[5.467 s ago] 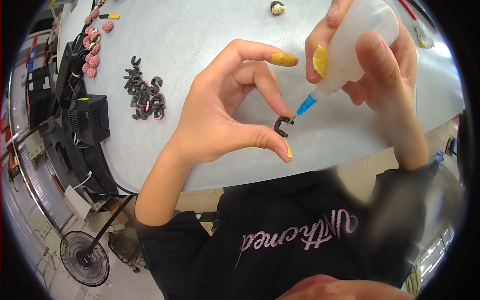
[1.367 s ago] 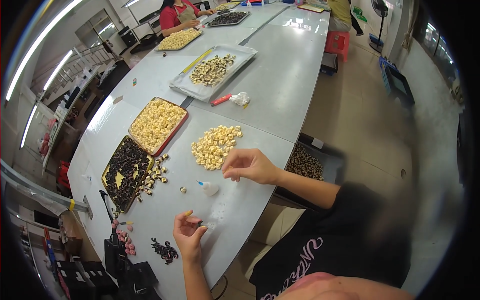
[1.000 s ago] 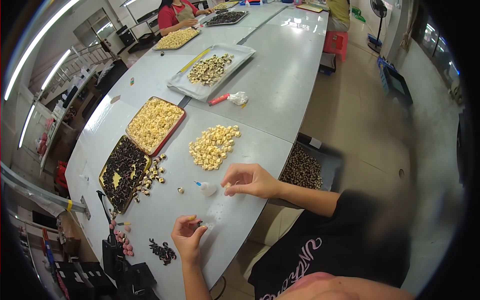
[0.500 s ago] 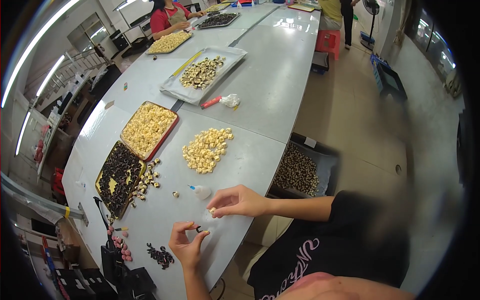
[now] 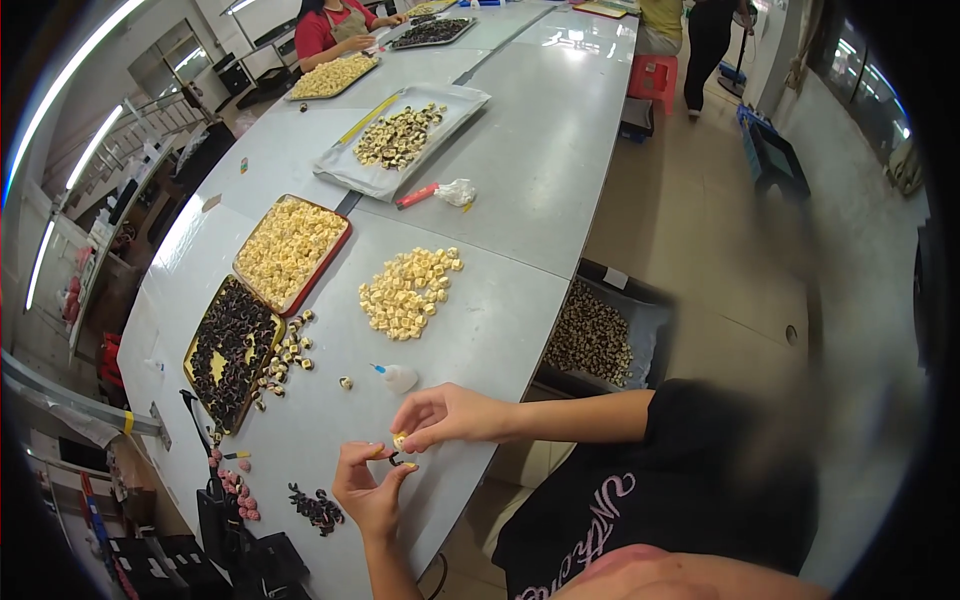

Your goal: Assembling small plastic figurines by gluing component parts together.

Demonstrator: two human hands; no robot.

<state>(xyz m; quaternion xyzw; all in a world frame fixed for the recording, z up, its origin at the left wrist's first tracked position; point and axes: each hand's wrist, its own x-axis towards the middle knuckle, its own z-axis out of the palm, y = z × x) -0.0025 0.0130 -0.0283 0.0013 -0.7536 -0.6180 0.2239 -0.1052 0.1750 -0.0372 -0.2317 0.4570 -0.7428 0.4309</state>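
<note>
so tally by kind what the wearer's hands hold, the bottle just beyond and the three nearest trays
Dark piece, left hand: 1
Cream piece, right hand: 1
Bottle: 1
Yellow tray: 1
Red-rimmed tray: 1
White-lined tray: 1
Total: 6

- Light pink, looping script lettering (image 5: pixel 604 500) is running down the front of the person's black fabric shirt (image 5: pixel 700 480), its far end reaching the lower edge.
- A small white rectangular label (image 5: pixel 616 278) is sitting on the dark grey rectangular bin (image 5: pixel 655 302), showing too small for reading.
</note>
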